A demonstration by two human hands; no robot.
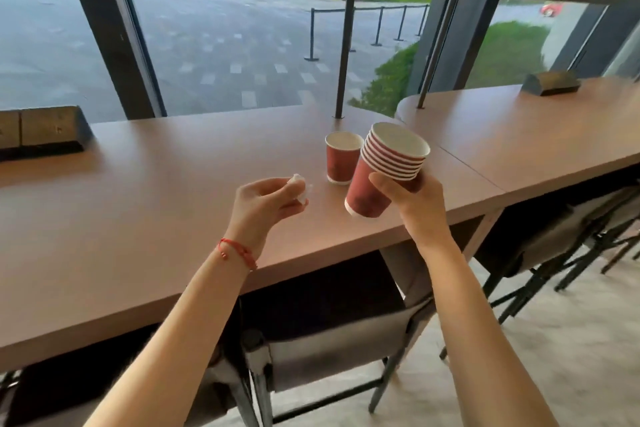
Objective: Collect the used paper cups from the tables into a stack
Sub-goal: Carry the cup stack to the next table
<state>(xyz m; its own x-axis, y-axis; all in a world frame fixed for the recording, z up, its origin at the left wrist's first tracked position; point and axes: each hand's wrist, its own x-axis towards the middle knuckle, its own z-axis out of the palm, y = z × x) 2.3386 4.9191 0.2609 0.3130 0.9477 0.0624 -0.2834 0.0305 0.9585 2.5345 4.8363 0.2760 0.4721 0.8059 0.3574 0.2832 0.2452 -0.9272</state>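
On the brown table [173, 184] one red cup [341, 158] stands upright; the right hand [414, 204] grips a tilted cup stack [384, 170], the left hand [263, 204] pinches a white wad [300, 185].

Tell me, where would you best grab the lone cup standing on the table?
Probably round its side wall, just under the rim, fingers coming from the left. The cup stands upright on the table and widens upward, so a grip there should not slip. The stack in the right hand crowds its right side.
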